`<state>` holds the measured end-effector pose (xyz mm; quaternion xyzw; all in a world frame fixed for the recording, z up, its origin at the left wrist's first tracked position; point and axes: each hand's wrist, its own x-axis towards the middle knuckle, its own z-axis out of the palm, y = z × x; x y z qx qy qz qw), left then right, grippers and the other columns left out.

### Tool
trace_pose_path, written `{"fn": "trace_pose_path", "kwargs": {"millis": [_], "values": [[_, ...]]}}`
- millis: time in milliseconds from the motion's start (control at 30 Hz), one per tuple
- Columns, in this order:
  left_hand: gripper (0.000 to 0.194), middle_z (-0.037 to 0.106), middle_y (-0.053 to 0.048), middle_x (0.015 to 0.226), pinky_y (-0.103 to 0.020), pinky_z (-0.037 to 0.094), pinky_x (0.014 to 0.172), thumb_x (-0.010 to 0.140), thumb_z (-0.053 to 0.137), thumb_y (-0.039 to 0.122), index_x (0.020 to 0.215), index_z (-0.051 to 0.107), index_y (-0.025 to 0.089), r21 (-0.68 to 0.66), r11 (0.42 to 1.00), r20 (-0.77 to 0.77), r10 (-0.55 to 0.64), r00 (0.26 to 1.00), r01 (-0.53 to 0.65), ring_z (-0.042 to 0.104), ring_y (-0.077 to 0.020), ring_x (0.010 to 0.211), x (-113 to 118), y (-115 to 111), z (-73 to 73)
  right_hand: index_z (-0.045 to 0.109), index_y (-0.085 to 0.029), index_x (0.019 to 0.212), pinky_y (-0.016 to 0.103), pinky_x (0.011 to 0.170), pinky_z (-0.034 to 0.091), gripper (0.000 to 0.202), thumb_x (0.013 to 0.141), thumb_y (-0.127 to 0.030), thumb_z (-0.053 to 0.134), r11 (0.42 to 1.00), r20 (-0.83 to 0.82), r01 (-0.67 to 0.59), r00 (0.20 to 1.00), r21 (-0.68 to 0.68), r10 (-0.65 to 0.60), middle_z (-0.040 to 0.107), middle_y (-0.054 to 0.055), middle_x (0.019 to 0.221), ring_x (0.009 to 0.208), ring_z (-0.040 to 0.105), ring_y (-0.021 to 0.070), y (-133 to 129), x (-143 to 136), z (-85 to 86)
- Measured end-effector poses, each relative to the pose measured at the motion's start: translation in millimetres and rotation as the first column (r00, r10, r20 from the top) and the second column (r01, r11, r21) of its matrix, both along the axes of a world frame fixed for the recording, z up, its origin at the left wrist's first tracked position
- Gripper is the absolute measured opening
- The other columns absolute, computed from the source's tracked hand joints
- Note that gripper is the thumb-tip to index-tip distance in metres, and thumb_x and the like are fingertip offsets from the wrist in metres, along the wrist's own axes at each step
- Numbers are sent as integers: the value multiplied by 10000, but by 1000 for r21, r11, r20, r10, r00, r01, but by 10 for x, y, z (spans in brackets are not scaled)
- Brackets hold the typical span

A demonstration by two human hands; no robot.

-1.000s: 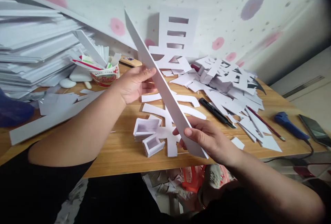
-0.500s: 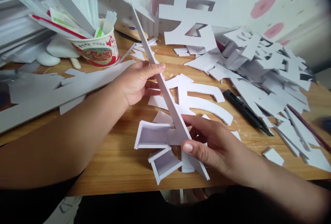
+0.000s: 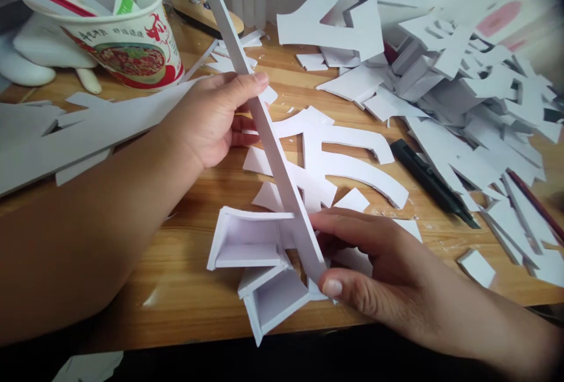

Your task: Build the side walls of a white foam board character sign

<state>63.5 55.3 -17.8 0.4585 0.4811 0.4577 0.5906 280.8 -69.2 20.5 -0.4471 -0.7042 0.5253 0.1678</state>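
Strip (image 3: 286, 185) of white board slants from the top edge of the frame to the lower middle, above the cutout (image 3: 312, 153). The left hand (image 3: 207, 114) grasps it partway up, thumb over its edge; the right hand (image 3: 388, 264) grips near its low end with thumb and fingers. Two spaced grips probably keep so long and thin a piece from swinging or bending. At lower middle, small walls (image 3: 249, 255) stand on edge, likely giving the flat shape depth. The knife (image 3: 429, 182), at right, lies near the right hand, probably for easy reach.
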Motion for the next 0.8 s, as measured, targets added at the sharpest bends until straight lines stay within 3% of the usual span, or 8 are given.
{"fn": "trace_pose_path", "kwargs": {"millis": [267,500,800], "values": [[353,651,-33,870,-299,514,586,739,704,472,893,557,190,-14,999,-10,37,999,-37,599,-155,639,20,3,3,658,-258,1134,230,768,551,304,832,-295,671,1000,-25,-20,999,3,20,668,24,1144,1022,636,205,-35,-8,-12],[324,630,-29,930,-302,491,570,754,694,457,930,566,217,-43,999,26,20,999,-19,593,-147,629,37,-28,14,643,-229,1117,227,755,532,302,825,-295,682,993,-33,13,999,113,-10,692,35,1012,923,651,184,-75,-24,-68],[467,614,5,907,-249,467,504,673,771,347,1059,521,267,-38,999,20,-20,1000,20,587,-127,607,58,-50,75,624,-179,1172,253,806,503,332,872,-322,630,997,-16,-26,999,79,28,678,53,1009,925,631,172,-102,-96,-45]]}}
